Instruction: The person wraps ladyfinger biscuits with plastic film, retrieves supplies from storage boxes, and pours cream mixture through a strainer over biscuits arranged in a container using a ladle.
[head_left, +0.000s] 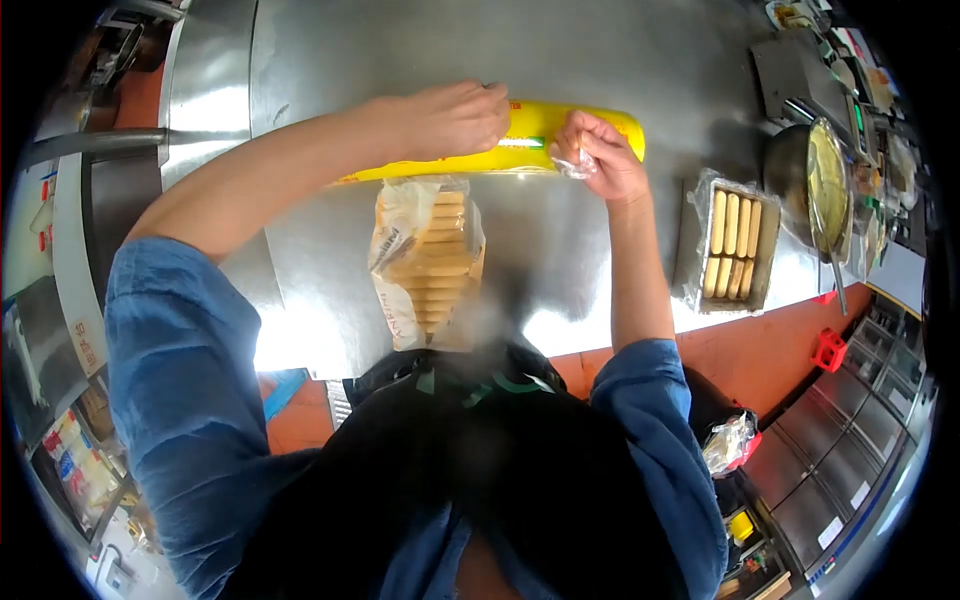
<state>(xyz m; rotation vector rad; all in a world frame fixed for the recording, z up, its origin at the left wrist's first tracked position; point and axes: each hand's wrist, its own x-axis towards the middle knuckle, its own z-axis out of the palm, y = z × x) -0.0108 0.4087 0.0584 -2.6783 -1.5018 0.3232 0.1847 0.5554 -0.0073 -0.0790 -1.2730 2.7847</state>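
Observation:
A long yellow cling film box [530, 120] lies across the steel table in front of me. My left hand [465, 120] is closed at the box's far edge, its fingers curled down; what they hold is hidden. Near the box's right end, my right hand [603, 155] is pinched shut on a crumpled bit of clear cling film [575, 166]. Closer to my body lies an opened packet of ladyfingers [430, 265], its biscuits stacked in rows. To the right stands a rectangular tin [768, 262], lined with clear film, with two rows of ladyfingers inside.
Right of the tin, a metal bowl [790, 180] stands beside a tilted, film-covered round thing with yellow contents [828, 185]. Kitchen equipment [800, 75] crowds the far right corner. A metal rail [95, 143] runs at the left. The steel table [560, 50] extends beyond the box.

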